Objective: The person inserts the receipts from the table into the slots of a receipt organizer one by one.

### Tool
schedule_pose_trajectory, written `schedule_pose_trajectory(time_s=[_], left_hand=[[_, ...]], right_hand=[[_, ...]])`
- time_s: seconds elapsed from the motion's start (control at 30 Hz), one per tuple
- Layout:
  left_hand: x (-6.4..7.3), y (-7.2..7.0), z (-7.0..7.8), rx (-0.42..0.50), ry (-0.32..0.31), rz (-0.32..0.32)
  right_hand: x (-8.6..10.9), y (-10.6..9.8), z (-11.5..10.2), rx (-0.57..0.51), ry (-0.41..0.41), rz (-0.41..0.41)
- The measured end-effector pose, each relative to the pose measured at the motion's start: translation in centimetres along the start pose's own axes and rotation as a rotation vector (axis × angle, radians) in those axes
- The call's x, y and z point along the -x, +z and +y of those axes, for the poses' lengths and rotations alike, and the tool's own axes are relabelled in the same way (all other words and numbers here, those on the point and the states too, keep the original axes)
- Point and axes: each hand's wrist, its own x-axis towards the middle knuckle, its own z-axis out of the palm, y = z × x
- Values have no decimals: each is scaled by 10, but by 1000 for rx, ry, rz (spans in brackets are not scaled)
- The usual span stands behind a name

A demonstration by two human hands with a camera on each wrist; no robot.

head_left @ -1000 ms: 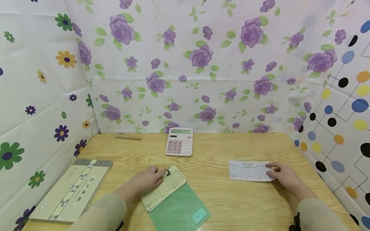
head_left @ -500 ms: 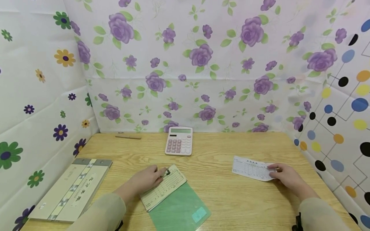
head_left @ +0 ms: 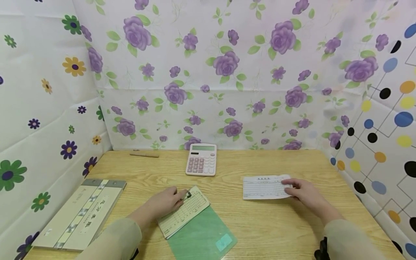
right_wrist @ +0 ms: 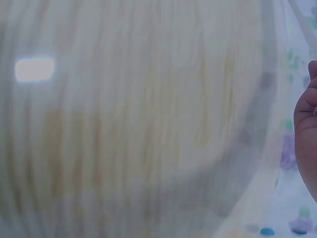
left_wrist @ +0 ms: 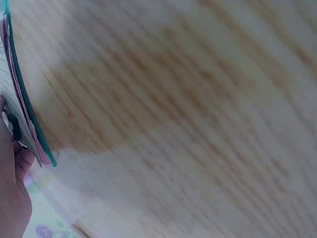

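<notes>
My left hand (head_left: 164, 203) grips the upper edge of a stack of cream printed voucher slips (head_left: 188, 213), by its black clip (head_left: 189, 195). The stack lies aslant over a green plastic folder (head_left: 198, 236). In the left wrist view, that hand (left_wrist: 17, 198) shows at the left border, its fingers round the stack's end and the green edge close behind. My right hand (head_left: 307, 196) pinches a white printed form slip (head_left: 261, 187) by its right end, over the table's right half. Only part of the right hand (right_wrist: 306, 129) enters the right wrist view.
A pink and white calculator (head_left: 201, 160) stands at the back middle. To its left lies a thin brown stick-like thing (head_left: 144, 154). A thick cream ledger binder (head_left: 81, 215) lies on the left of the wooden table (head_left: 240, 164). Flowered cloth (head_left: 208, 101) walls the back.
The right hand has carried the white slip leftward. Tilted half a second ago, the slip is now nearly level. The left hand and its stack have stayed in place.
</notes>
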Motion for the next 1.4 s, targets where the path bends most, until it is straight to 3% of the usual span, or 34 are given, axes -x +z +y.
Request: schedule_pose_trajectory(time_s=[0.43,0.63,1.03,1.2,1.4], left_hand=[[1,3,-1,-5,38,42],[1,2,-1,-13,53,75],[-2,0,-2,-11,3,-17],[-1,-2,0,-22,-3,-29],[-1,0,0,-26,6,3]], right_hand=[[-14,49,-38,-100,-53,-122],[-24,72,-52,-60,-109,-202],[-33,116,-91,72,-182,-393],[-38,136,-103,137,-210,-436],[-42,156,-114,238,-245,-440]])
